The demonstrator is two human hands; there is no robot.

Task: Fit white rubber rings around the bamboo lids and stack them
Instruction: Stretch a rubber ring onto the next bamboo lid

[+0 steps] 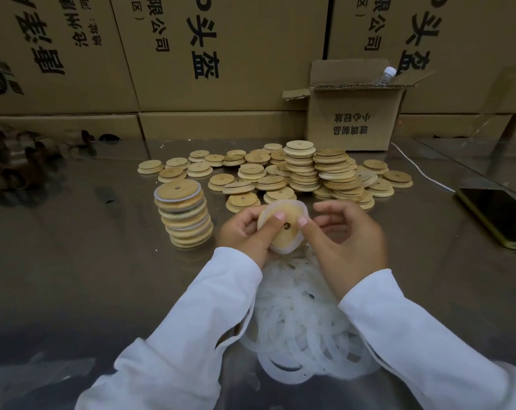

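From my remote seat I watched both hands meet over the middle of the table [73, 261]. The left hand [244, 229] gripped a lid [280, 235] by its left edge, fingers curled behind it and the thumb flat on its face. The lid was held tilted toward the camera, just above the table, with its small centre hole showing. A ring [289, 202] ran around the lid's rim, plain along the top and bottom edges. The right hand [348, 232] had its thumb pressed on the lid's face by the right edge; its fingers were curled beside the rim, and I could not tell whether they gripped anything.

Just left of the hands stood the finished stack [184, 214], lids with white rims, leaning a little. Beyond the hands lay the loose lids [250, 173], scattered flat, with two taller stacks [301, 170] among them. Under the wrists, between the white sleeves [191, 321], sat a pile of rings [295, 327], tangled together.

At the back right an open small box [354, 122] held a bottle [385, 75]. A phone [499, 214] lay at the right edge with a white cable [419, 170] leading toward it. Large cartons [221, 54] walled the rear
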